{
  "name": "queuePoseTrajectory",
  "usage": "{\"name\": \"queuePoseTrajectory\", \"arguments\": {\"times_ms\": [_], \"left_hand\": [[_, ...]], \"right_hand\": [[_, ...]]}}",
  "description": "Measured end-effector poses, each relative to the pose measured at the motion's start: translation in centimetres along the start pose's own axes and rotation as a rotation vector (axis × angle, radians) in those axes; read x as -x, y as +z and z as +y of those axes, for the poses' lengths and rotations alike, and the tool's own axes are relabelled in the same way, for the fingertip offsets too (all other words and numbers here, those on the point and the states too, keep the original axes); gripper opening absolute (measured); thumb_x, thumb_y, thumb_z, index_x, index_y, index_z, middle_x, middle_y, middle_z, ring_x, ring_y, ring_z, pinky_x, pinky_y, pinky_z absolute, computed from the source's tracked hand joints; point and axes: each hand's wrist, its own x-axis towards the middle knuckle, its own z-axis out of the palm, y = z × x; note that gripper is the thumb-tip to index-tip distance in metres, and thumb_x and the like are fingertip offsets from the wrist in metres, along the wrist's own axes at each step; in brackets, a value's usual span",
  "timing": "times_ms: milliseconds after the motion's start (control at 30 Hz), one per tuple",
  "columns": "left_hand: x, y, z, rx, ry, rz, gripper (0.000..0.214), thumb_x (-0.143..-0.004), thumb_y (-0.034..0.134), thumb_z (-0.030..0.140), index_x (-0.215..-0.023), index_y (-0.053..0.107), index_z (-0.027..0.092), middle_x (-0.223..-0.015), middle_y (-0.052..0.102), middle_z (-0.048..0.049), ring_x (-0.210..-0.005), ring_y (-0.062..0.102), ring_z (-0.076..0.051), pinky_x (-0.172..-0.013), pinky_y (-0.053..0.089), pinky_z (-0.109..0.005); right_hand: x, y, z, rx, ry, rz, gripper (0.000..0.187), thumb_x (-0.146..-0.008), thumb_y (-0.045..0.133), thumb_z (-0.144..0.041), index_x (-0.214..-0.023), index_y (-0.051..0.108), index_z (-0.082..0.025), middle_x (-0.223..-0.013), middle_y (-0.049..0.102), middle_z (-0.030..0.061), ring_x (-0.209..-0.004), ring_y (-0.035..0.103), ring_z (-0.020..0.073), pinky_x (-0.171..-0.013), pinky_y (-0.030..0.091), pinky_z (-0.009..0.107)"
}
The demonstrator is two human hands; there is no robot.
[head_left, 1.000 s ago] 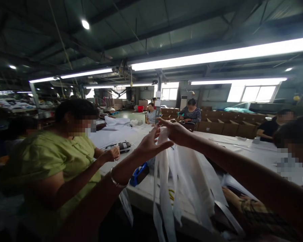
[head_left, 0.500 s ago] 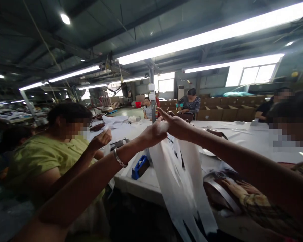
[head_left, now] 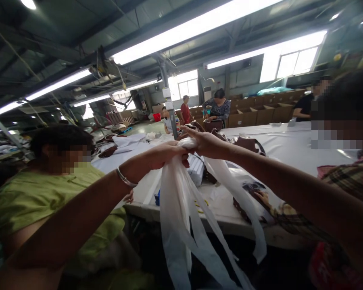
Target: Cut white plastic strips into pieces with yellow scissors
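A bunch of long, thin white strips [head_left: 175, 201], paper or soft plastic, hangs from my two hands in front of the table edge. My left hand [head_left: 166, 154] is closed around the gathered top of the bunch, a metal bangle on its wrist. Close against it, my right hand [head_left: 208, 143] grips the same bunched end, its index finger stretched out to the left. One strip hangs apart on the right, below my right hand. Part of the bunch is hidden inside my fingers.
The white table [head_left: 290, 141] carries brown bags [head_left: 245, 146], yellow scissors handles [head_left: 202, 206] and a mostly hidden blue tape dispenser [head_left: 157, 197]. A person in a green top [head_left: 57, 193] sits close on my left; a plaid-sleeved co-worker's hand [head_left: 263, 199] touches a brown bag on the right.
The view has swung right and down. My hands remain together on the strips, which now hang more spread out. The left co-worker's raised hand has gone down, and a person in red shows behind.
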Motion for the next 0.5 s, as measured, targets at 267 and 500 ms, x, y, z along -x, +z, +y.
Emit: {"name": "queuePoseTrajectory", "arguments": {"times_ms": [267,500], "left_hand": [[-0.7,0.6,2.9,0.158,0.163,0.111,0.030,-0.079,0.060,0.012,-0.058,0.040,0.018,-0.048,0.024,0.0099,-0.039,0.015,-0.001,-0.038,0.023,-0.014],[-1.3,0.3,6.9,-0.037,0.259,0.202,0.029,-0.088,0.046,0.002,-0.063,0.045,0.017,-0.046,0.023,0.0104,-0.039,0.013,-0.002,-0.039,0.015,-0.015]], "right_hand": [[3.9,0.8,2.3,-0.694,0.187,-0.166,0.074,-0.069,0.074,-0.021,-0.140,0.053,-0.015,-0.077,0.065,-0.0010,-0.068,0.059,0.0141,-0.065,0.050,0.026],[6.0,4.3,5.0,-0.881,0.168,-0.204,0.061,-0.066,0.077,-0.031,-0.125,0.067,-0.019,-0.083,0.067,-0.0013,-0.075,0.058,0.0152,-0.071,0.048,0.026]]}}
